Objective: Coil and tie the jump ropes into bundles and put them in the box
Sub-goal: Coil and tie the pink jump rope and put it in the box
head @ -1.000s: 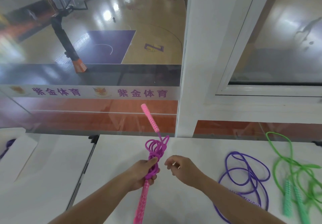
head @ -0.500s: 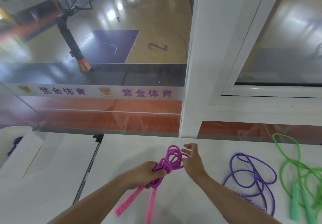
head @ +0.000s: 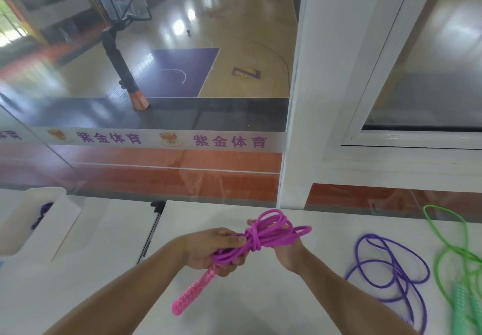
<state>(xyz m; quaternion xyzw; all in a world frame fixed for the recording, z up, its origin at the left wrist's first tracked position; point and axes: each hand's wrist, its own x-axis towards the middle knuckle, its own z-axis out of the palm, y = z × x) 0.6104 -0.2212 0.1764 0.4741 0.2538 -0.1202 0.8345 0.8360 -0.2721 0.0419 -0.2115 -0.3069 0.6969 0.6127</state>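
Observation:
A magenta jump rope (head: 263, 238) is coiled into a bundle with a wrap round its middle, held above the white table (head: 326, 227). My left hand (head: 216, 250) grips the bundle near the pink handle (head: 195, 291), which hangs down to the left. My right hand (head: 288, 252) holds the looped end from behind, its fingers mostly hidden by the rope. A white box (head: 52, 220) stands at the far left with a purple rope (head: 41, 214) inside.
A loose purple jump rope (head: 391, 269) lies on the table right of my hands. A green jump rope (head: 453, 256) lies at the right edge. A glass wall and a white pillar (head: 320, 99) stand behind the table.
The bundle has turned from upright to lying sideways. My right hand moved from beside the rope onto its looped end. The handles swung down to the lower left.

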